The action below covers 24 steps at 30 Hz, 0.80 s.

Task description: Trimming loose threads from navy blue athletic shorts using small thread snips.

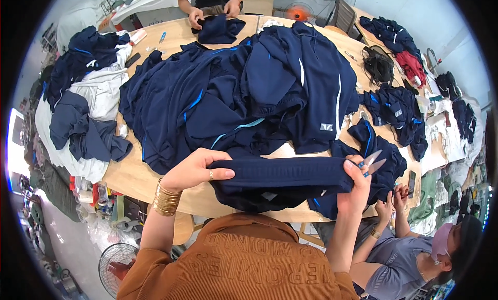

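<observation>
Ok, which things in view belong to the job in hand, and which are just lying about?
Job, by the look of it:
navy garment, held between left hand and right hand
scissors, in the right hand
garment pile on the table

Apparently just around:
black bag, on the table
caged fan, lower left
orange fan, beyond the table

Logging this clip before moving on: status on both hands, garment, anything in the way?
Left hand and right hand gripping opposite ends of navy garment band; scissors also in right. Band spread between them. Heaped navy clothes just beyond.
</observation>
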Each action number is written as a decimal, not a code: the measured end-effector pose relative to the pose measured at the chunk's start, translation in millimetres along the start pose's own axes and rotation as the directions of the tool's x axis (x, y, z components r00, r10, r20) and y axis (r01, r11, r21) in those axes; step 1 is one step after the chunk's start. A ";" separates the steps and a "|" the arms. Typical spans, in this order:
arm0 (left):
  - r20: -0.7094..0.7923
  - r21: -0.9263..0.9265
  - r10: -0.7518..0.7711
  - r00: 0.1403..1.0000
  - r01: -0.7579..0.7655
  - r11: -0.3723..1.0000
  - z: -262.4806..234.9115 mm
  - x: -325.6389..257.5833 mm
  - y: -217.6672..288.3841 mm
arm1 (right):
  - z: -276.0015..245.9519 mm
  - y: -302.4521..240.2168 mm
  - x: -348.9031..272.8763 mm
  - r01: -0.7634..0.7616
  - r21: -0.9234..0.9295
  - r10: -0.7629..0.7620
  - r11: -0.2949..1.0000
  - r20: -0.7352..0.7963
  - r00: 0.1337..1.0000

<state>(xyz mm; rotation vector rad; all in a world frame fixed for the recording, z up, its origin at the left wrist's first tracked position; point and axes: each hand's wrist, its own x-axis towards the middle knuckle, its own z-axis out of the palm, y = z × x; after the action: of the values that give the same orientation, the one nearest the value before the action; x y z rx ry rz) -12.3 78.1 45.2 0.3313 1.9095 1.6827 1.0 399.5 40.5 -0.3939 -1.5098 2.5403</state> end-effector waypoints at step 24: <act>-0.210 0.084 0.164 0.964 -0.149 0.985 6.1 6.7 -19.2 | 10.7 -14.5 3.7 -0.163 0.143 0.124 0.976 0.247 0.961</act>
<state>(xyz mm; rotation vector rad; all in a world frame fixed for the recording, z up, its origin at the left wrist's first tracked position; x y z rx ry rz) -10.8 83.3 24.7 0.3450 2.1521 1.8233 -5.7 398.4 57.6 -0.1892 -1.3763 2.8891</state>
